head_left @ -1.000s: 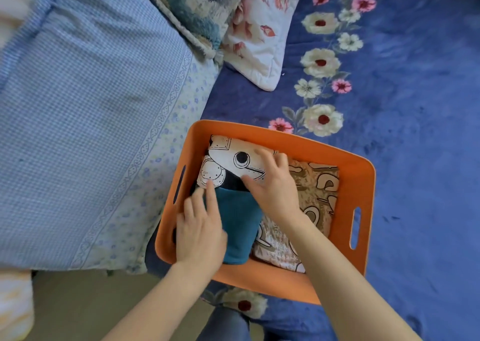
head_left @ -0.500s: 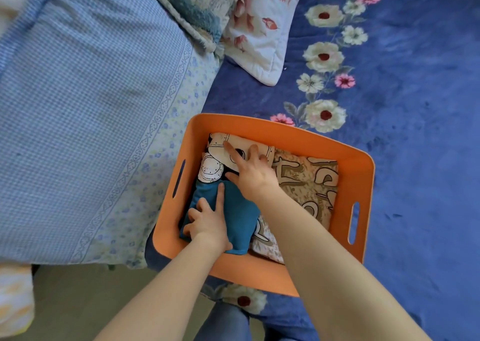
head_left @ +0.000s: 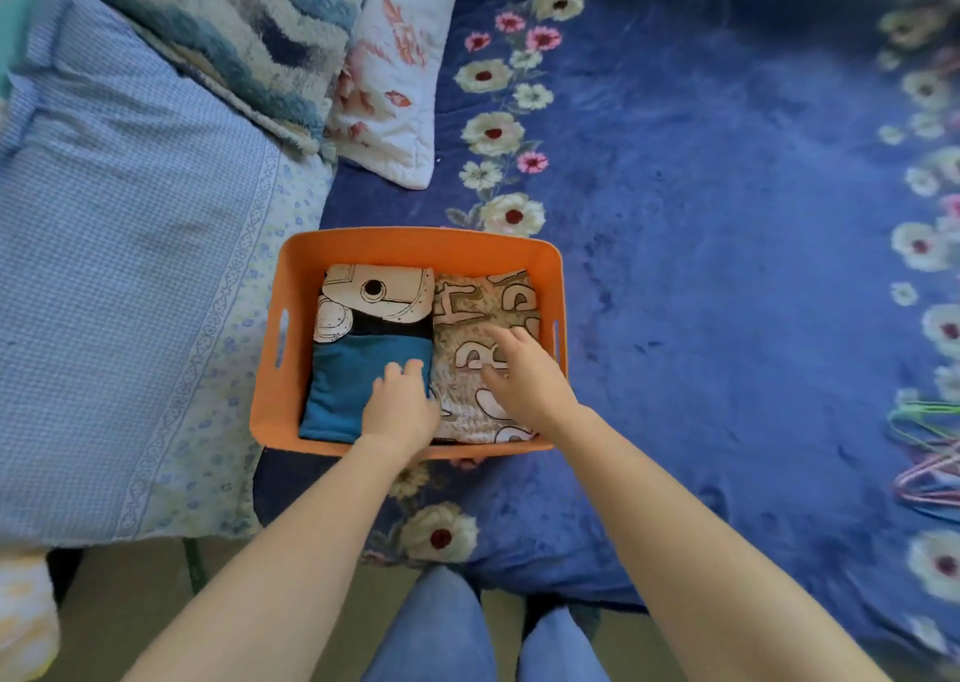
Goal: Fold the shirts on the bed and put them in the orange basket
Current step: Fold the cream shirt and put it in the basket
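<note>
Three folded shirts, head view, all inside the basket (head_left: 291,291) on the bed (head_left: 727,265): teal shirt (head_left: 353,385) near left, print shirt (head_left: 374,291) behind it and touching it, tan shirt (head_left: 483,307) filling the right half. Left grip (head_left: 400,406) down on the teal shirt's right edge, fingers bent onto the cloth just beside the line where the stacks meet; cannot tell whether pinching a fold or only pressing. Right grip (head_left: 524,374) spread and relaxed over the tan shirt's middle, holding nothing; blurred, so contact likely but not certain.

Judged soft, light and limp: no stiffness, apt to slump out of fold if lifted by one corner. Best taken from under two opposite edges, or settled with a flat palm.

Teal shirt mostly left of and beyond the left grip, only its right margin under the fingers. Tan shirt directly beneath the right grip, reaching past it toward both far and near basket walls. Hangers (head_left: 930,452) well apart, at the bed's right.
</note>
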A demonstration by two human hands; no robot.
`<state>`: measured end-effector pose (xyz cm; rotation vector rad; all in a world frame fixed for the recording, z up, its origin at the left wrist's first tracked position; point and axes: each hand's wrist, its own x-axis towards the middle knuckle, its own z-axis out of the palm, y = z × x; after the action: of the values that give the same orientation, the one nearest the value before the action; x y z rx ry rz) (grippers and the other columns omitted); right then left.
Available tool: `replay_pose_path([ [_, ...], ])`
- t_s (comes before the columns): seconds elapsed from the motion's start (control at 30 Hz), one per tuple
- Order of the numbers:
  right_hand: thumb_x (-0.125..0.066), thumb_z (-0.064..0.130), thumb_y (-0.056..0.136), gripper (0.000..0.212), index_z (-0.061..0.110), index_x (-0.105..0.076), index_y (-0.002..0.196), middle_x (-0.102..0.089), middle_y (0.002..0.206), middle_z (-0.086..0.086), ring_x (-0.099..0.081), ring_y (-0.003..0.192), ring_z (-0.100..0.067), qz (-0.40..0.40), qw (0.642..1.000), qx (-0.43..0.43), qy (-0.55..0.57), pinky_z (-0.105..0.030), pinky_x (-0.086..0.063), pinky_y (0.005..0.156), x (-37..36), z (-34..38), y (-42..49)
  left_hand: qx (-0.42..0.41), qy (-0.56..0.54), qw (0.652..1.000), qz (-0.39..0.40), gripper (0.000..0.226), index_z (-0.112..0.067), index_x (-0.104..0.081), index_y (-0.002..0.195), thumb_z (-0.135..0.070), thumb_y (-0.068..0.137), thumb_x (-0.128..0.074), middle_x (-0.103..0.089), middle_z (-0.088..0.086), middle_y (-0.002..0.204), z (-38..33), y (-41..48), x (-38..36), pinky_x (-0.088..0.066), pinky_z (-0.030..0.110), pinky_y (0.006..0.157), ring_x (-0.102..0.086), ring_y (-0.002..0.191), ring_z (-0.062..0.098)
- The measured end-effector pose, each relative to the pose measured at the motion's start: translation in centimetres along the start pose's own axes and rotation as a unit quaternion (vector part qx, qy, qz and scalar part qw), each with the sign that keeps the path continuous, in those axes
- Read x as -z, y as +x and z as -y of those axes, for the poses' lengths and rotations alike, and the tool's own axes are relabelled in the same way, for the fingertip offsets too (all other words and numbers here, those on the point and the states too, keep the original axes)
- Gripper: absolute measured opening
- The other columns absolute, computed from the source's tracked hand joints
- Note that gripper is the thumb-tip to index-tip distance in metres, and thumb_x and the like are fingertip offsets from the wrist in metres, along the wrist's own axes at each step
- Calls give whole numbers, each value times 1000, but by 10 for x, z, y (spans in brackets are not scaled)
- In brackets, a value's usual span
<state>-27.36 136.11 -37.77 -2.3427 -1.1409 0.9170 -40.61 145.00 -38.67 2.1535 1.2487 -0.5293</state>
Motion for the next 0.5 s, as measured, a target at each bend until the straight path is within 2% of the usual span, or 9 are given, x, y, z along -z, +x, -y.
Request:
replay_pose_path([
  [0.1,-49,23,94,39,17,-50,133,-51,123,-3,-49,115,-22,-59,998,-33,15,-35,-42,89,38,-33,-66,-90,-37,992,-76,28,-13,-56,117,-12,90,-47,-52,9,118,-53,-36,-18,-41,39,84,-46,114,28],
  [0.2,-48,23,96,35,14,-52,129,-50,124,-3,-51,111,-21,-95,992,-86,7,-28,-37,86,74,-79,-131,-176,-43,979,-91,21,-9,-64,101,-7,86,-49,-59,11,107,-107,-65,-42,-41,39,85,-52,108,31],
  [0.33,-49,25,95,33,12,-55,126,-51,123,-5,-53,110,-23,-142,972,-182,30,-30,-41,90,114,-160,-231,-263,9,963,-63,25,-13,-65,107,-10,88,-48,-59,7,110,-195,-117,-87,-41,35,87,-53,111,26],
  [0.5,-52,27,93,35,11,-56,124,-50,122,-8,-51,115,-25,-175,951,-255,28,-34,-39,96,167,-266,-356,-339,76,937,-33,30,-17,-64,111,-12,91,-42,-58,4,113,-320,-198,-156,-39,28,75,-54,107,24],
])
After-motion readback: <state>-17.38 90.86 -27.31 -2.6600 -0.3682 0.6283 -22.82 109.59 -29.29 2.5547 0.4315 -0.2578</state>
